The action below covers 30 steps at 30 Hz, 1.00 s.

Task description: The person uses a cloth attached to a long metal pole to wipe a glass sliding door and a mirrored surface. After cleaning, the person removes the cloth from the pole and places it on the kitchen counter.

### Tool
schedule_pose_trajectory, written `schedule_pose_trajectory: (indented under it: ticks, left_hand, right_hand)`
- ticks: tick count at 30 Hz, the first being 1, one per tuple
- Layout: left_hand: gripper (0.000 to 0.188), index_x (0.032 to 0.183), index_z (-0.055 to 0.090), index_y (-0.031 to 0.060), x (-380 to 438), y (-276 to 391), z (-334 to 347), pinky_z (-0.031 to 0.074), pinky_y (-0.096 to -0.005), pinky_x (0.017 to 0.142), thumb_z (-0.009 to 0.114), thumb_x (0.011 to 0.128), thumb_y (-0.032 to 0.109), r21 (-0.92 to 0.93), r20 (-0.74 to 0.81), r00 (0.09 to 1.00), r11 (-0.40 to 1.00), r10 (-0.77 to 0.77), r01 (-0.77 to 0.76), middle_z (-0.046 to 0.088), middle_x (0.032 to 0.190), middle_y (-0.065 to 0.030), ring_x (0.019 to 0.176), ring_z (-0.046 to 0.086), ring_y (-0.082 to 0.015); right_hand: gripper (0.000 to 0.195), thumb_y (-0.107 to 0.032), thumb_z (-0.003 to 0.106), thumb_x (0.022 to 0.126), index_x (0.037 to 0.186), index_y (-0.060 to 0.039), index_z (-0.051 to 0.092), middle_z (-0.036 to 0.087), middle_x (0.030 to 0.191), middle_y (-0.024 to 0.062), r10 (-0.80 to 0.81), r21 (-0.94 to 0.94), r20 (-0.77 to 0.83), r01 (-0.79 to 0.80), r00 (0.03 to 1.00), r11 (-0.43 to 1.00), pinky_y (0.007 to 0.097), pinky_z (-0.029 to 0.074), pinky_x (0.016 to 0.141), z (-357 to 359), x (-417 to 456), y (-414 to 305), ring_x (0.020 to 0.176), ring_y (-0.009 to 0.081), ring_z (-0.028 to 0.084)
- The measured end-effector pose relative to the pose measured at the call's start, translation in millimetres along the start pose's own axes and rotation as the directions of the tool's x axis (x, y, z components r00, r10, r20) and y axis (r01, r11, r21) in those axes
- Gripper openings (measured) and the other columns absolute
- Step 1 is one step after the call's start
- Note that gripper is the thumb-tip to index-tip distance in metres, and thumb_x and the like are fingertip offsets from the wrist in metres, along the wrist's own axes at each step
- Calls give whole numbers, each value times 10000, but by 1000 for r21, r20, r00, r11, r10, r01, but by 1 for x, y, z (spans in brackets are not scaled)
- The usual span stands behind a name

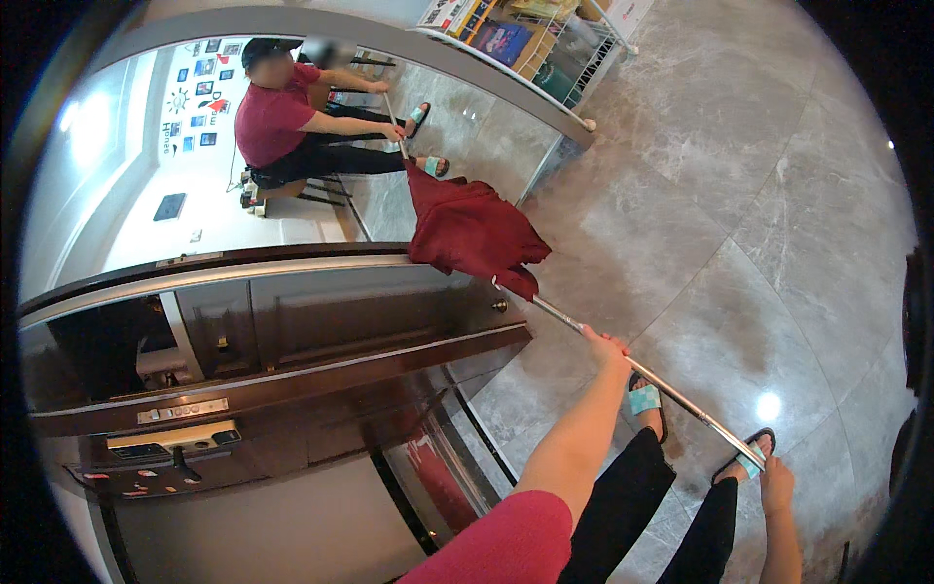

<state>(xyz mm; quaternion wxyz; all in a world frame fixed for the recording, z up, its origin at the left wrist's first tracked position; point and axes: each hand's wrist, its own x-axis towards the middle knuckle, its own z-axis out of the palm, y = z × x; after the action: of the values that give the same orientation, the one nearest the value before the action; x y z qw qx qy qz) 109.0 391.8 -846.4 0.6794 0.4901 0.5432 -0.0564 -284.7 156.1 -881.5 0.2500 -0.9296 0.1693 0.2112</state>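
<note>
A shiny metal pole (675,396) runs slantwise across the floor in front of me. My left hand (607,346) is closed around its upper part, near a dark red cloth (467,226) draped over the pole's far end. Lower down, my right hand (776,482) grips the pole's near end, above my right sandal. The cloth lies against the lower part of a large mirror (481,131), which reflects a person in a red shirt and dark cap with the same pole. Whatever the cloth covers at the pole's end is hidden.
A white wire rack (584,91) with boxes and bags stands beyond the mirror frame. At left are a dark brown door (408,310) with a small knob and an electronic door lock (175,439). Grey marble-look tiles (730,182) cover the floor. My sandalled feet are near the pole.
</note>
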Motion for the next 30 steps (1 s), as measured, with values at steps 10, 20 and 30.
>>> schedule_pose_trajectory:
  ticks: [10, 20, 30]
  left_hand:
    - [526, 624, 310, 142, -134, -2, -30, 254, -282, 425, 377, 823, 624, -47, 120, 989, 995, -82, 88, 248, 477, 7, 413, 257, -143]
    - [528, 625, 355, 144, -333, 183, -16, 271, -284, 424, 408, 812, 635, -215, 333, 874, 931, 354, -295, 285, 455, 17, 408, 308, -136]
    - [490, 648, 336, 152, -488, 453, 54, 204, -258, 444, 394, 848, 596, -305, 305, 466, 549, 831, -778, 226, 484, 49, 439, 217, -100]
  right_hand:
    - [163, -64, 597, 658, 769, -63, 477, 513, 725, 137, 113, -5, -45, -113, 993, 994, 433, 430, 540, 13, -72, 51, 635, 331, 543]
    - [167, -95, 625, 652, 744, -63, 489, 541, 739, 137, -264, 180, -285, 322, 922, 930, 439, 411, 577, -116, -15, -59, 734, 346, 529]
    - [180, -158, 625, 708, 825, -97, 503, 548, 745, 111, -396, 287, -499, 578, 771, 764, 426, 446, 515, -294, 107, -326, 599, 311, 565]
